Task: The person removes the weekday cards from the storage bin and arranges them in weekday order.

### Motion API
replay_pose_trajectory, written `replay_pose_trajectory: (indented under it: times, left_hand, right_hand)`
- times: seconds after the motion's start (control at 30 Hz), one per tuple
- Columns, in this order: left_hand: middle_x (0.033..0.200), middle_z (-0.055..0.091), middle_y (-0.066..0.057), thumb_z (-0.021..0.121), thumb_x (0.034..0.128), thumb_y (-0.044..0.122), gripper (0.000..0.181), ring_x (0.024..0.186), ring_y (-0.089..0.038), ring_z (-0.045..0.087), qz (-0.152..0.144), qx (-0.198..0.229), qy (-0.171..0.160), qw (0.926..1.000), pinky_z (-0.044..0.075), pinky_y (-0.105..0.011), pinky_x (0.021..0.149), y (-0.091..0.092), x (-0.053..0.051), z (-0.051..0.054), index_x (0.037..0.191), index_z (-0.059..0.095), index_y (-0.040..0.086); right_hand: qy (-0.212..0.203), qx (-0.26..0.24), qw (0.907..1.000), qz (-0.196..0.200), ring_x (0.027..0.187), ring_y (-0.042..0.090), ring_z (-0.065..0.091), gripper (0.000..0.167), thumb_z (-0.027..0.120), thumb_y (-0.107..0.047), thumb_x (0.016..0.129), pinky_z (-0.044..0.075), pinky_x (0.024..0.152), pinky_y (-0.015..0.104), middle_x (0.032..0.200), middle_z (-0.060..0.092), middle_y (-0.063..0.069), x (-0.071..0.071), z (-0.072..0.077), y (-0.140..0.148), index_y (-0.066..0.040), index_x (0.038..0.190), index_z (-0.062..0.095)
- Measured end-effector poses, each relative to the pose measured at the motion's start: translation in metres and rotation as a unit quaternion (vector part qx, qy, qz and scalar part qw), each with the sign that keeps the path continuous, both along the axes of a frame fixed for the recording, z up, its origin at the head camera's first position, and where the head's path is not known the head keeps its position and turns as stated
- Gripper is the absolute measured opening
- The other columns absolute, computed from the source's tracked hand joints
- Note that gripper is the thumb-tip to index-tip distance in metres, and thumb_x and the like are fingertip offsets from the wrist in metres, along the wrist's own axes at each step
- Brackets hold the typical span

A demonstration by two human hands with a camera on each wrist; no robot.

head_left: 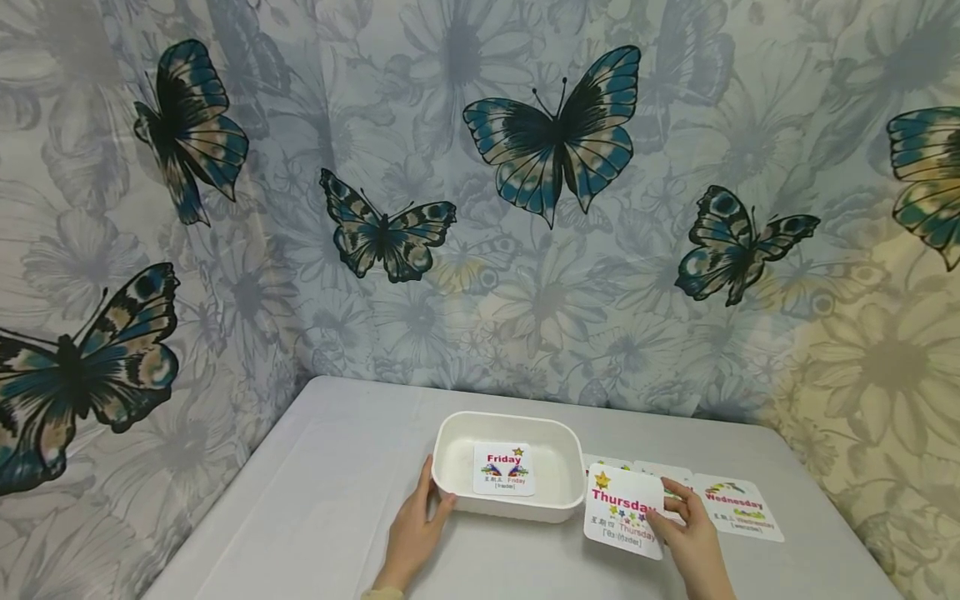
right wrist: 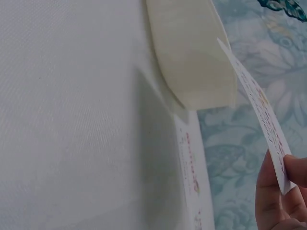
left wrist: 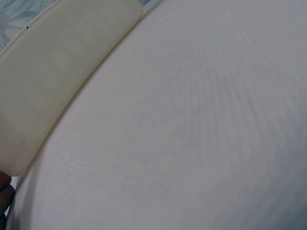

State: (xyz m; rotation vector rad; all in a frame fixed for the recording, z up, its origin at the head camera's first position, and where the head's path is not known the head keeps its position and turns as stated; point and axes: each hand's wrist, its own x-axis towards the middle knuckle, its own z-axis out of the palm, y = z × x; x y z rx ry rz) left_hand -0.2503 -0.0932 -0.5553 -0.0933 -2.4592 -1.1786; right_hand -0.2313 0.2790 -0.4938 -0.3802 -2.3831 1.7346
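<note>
A white plastic box (head_left: 457,502) stands on the table with a Friday flashcard (head_left: 504,469) lying inside it. At the box's front left corner, my left hand (head_left: 416,529) holds the wall, thumb at the front and fingers along the side. The left wrist view shows the box's outer wall (left wrist: 62,72) and only a bit of the fingers (left wrist: 5,194). Between thumb and fingers, my right hand (head_left: 693,537) pinches a Thursday flashcard (head_left: 622,510) by its right edge. That card is raised above the table, right of the box, and looks slightly bent in the right wrist view.
Behind the held card lies a row of flashcards on the white-covered table (head_left: 300,500). The Wednesday card (head_left: 738,508) is the rightmost; two others, including a middle card (head_left: 667,473), are partly covered. A butterfly-patterned cloth (head_left: 525,333) hangs behind the table.
</note>
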Motion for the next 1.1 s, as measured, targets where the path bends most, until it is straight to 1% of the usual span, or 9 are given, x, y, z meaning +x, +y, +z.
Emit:
replay_pose_trajectory:
  times: [0.1, 0.2, 0.3, 0.47, 0.57, 0.7, 0.77, 0.9, 1.1]
  left_hand:
    - [0.129, 0.055, -0.007, 0.051, 0.0887, 0.054, 0.073, 0.118, -0.031, 0.049, -0.001, 0.0, -0.001, 1.0, 0.04, -0.054, 0.091, 0.0, 0.0, 0.0, 0.149, 0.021, 0.025]
    - [0.129, 0.054, -0.007, 0.051, 0.0887, 0.054, 0.073, 0.118, -0.031, 0.048, -0.001, 0.001, -0.003, 1.0, 0.039, -0.054, 0.092, 0.0, 0.0, 0.001, 0.149, 0.02, 0.027]
    - [0.129, 0.054, -0.008, 0.052, 0.0887, 0.054, 0.074, 0.119, -0.031, 0.048, 0.0, 0.002, -0.004, 1.0, 0.039, -0.054, 0.092, 0.0, 0.0, 0.002, 0.149, 0.022, 0.024]
    - [0.128, 0.055, -0.009, 0.053, 0.0891, 0.051, 0.073, 0.118, -0.032, 0.049, -0.002, 0.002, 0.007, 1.0, 0.04, -0.055, 0.091, 0.0, 0.0, 0.002, 0.149, 0.023, 0.022]
    - [0.127, 0.056, -0.009, 0.053, 0.089, 0.051, 0.073, 0.117, -0.032, 0.049, -0.001, 0.002, 0.01, 1.0, 0.04, -0.054, 0.09, 0.0, 0.0, 0.001, 0.149, 0.023, 0.023]
    - [0.127, 0.056, -0.008, 0.054, 0.0888, 0.051, 0.073, 0.117, -0.031, 0.049, 0.001, 0.004, 0.009, 1.0, 0.04, -0.053, 0.091, 0.0, 0.0, 0.0, 0.148, 0.025, 0.021]
    - [0.127, 0.056, -0.008, 0.053, 0.0893, 0.051, 0.073, 0.117, -0.031, 0.049, 0.0, 0.002, 0.011, 0.9999, 0.04, -0.054, 0.091, 0.0, 0.0, 0.0, 0.148, 0.025, 0.019]
    - [0.128, 0.055, -0.009, 0.053, 0.0893, 0.051, 0.073, 0.117, -0.032, 0.049, 0.001, 0.002, 0.006, 1.0, 0.04, -0.054, 0.09, 0.001, 0.001, 0.0, 0.149, 0.023, 0.022]
    - [0.129, 0.054, -0.009, 0.052, 0.0891, 0.053, 0.072, 0.119, -0.032, 0.048, 0.0, 0.007, -0.001, 1.0, 0.039, -0.054, 0.092, 0.001, 0.002, 0.002, 0.149, 0.021, 0.026]
  right_hand:
    - [-0.027, 0.018, 0.9995, -0.004, 0.074, 0.013, 0.058, 0.064, 0.061, -0.004, 0.085, 0.047, 0.06, 0.024, 0.11, 0.051, 0.018, 0.011, 0.015, -0.002, -0.001, 0.14, 0.027]
    - [-0.04, 0.039, 0.9984, -0.008, 0.075, 0.01, 0.054, 0.062, 0.059, -0.002, 0.085, 0.045, 0.057, 0.025, 0.105, 0.055, 0.017, 0.014, 0.014, 0.002, 0.003, 0.138, 0.028]
    - [-0.056, 0.052, 0.9971, 0.002, 0.078, 0.011, 0.05, 0.062, 0.06, -0.003, 0.084, 0.044, 0.057, 0.026, 0.102, 0.057, 0.017, 0.013, 0.012, 0.006, 0.006, 0.136, 0.028]
    - [-0.075, 0.05, 0.9955, 0.029, 0.077, 0.014, 0.052, 0.062, 0.063, -0.007, 0.083, 0.045, 0.057, 0.028, 0.101, 0.058, 0.019, 0.01, 0.006, 0.007, 0.007, 0.133, 0.031]
    - [-0.086, 0.045, 0.9944, 0.04, 0.075, 0.016, 0.054, 0.062, 0.066, -0.007, 0.08, 0.045, 0.058, 0.029, 0.099, 0.059, 0.017, 0.009, 0.002, 0.005, 0.006, 0.132, 0.033]
    - [-0.098, 0.042, 0.9934, 0.043, 0.072, 0.017, 0.056, 0.063, 0.069, -0.005, 0.077, 0.046, 0.057, 0.029, 0.092, 0.061, 0.012, 0.008, -0.004, 0.003, 0.007, 0.13, 0.037]
    - [-0.099, 0.05, 0.9928, 0.046, 0.07, 0.018, 0.056, 0.064, 0.071, -0.006, 0.075, 0.046, 0.056, 0.029, 0.089, 0.061, 0.011, 0.007, -0.005, 0.002, 0.009, 0.128, 0.038]
    - [-0.099, 0.086, 0.9902, 0.048, 0.068, 0.018, 0.056, 0.062, 0.073, -0.008, 0.075, 0.047, 0.055, 0.029, 0.087, 0.061, 0.012, 0.007, -0.004, 0.0, 0.011, 0.125, 0.042]
    - [-0.099, 0.161, 0.9807, 0.05, 0.064, 0.018, 0.05, 0.06, 0.075, -0.009, 0.072, 0.046, 0.053, 0.029, 0.08, 0.054, 0.01, 0.006, -0.002, 0.0, 0.013, 0.119, 0.045]
